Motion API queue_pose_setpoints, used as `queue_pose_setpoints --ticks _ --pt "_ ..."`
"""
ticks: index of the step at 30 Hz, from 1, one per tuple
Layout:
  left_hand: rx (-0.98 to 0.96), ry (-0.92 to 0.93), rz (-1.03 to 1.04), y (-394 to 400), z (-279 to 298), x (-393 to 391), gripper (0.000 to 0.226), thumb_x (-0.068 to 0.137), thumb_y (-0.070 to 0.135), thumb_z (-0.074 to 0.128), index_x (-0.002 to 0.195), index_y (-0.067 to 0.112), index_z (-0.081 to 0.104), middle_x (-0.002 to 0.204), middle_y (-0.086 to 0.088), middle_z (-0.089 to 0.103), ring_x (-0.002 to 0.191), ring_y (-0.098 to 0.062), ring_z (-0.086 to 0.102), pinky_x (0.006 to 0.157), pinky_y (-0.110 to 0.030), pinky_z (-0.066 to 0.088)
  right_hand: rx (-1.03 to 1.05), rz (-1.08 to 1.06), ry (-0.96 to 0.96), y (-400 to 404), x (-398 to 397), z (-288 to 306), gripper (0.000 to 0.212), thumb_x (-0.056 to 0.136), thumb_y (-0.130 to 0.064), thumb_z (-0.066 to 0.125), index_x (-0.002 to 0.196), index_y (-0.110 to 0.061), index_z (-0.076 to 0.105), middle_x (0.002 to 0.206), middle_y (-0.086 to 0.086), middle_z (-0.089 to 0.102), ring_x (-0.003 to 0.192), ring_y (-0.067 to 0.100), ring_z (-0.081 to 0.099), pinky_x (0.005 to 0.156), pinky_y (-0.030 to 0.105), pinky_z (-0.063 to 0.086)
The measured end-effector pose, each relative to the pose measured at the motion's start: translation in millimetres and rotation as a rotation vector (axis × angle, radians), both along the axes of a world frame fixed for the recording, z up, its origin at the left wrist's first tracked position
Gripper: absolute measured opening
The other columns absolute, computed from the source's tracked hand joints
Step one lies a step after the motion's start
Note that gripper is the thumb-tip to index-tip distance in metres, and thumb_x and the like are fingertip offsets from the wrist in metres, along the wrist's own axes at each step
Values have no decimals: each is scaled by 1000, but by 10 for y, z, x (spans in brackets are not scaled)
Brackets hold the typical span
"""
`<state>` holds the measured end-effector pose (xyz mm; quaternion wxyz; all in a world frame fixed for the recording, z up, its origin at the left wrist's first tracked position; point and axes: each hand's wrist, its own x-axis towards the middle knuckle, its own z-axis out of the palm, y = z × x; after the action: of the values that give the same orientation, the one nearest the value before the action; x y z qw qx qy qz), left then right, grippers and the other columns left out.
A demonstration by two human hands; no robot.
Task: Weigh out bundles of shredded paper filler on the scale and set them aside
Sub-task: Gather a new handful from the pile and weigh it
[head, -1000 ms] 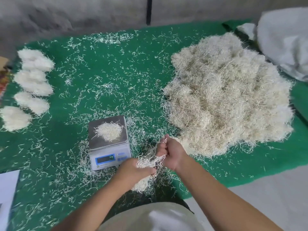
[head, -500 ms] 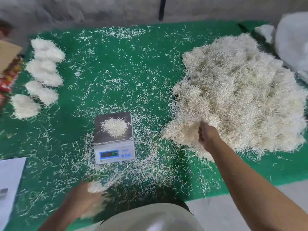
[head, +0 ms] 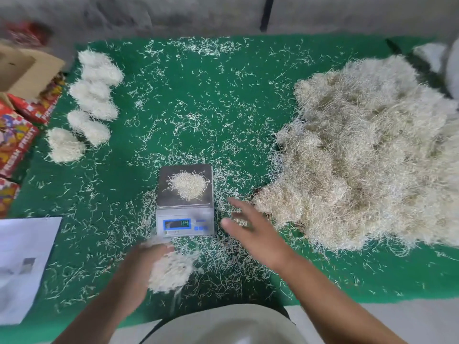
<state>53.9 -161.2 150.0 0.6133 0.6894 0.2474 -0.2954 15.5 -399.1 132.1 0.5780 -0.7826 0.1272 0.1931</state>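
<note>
One green mat [head: 223,100] covers the table, littered all over with loose white shreds. One big heap [head: 367,155] of shredded paper sits on the mat's right half, its near-left edge just beside the scale. At the left edge, one sheet of paper [head: 22,266] lies near the front; farther back, one open cardboard box [head: 22,70] and some red printed boxes [head: 15,137], blurred, count not clear. Along the far left of the mat lie the finished bundles [head: 92,105]: about seven pale tufts, set in three touching pairs plus one single at the near end; the pairs blur together, so the count is approximate. One scale [head: 185,199] stands at centre front, steel pan at the back, blue-framed display facing the person, digits not readable. One small tuft [head: 188,186] rests on the pan. Two bare hands are in view. Left hand [head: 141,266], just in front of the scale, holds one wad [head: 171,269] of shreds against its curled fingers, motion-blurred. Right hand [head: 250,232] hovers between scale and heap, fingers spread and straight; a few shreds show at the palm, whether held or lying beneath cannot be told.
</note>
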Motion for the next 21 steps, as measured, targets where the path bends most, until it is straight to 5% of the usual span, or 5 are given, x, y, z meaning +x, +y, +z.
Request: queue_pose_setpoints --ticks 4,6,9,16,21 --pt "-183 -21 -160 -486 131 -23 21 90 44 61 88 31 77 102 11 79 112 -22 69 86 -33 46 281 13 96 520 -55 21 64 80 -97 46 140 -75 39 144 -37 51 127 -13 50 114 33 38" --pt "-205 -5 -202 -611 158 -14 23 96 59 53 111 50 69 137 23 59 132 -9 49 109 -37 35 442 -120 175 554 -89 -39 88 77 -95 54 154 -56 38 159 -22 47 143 1 44 123 44 31" --pt "-366 71 -178 -677 79 -80 43 96 51 52 135 33 55 166 8 26 136 -2 26 116 -43 26 527 -256 224 403 -185 -84 99 73 -88 71 157 -55 31 166 -12 38 151 13 35 125 56 19" --pt "-223 51 -190 -454 -261 -164 88 82 11 81 158 19 37 165 7 27 105 2 50 84 -29 50 416 -94 244 149 -416 -162 119 71 -64 90 164 -43 19 157 -12 42 135 10 52 116 42 39" --pt "-125 49 -151 -74 -342 -129 98 73 19 92 156 21 39 131 0 57 92 -19 76 85 -40 64 19 -47 243 130 -248 -218 72 93 -24 79 156 -20 44 105 -4 76 91 7 76 77 21 60"
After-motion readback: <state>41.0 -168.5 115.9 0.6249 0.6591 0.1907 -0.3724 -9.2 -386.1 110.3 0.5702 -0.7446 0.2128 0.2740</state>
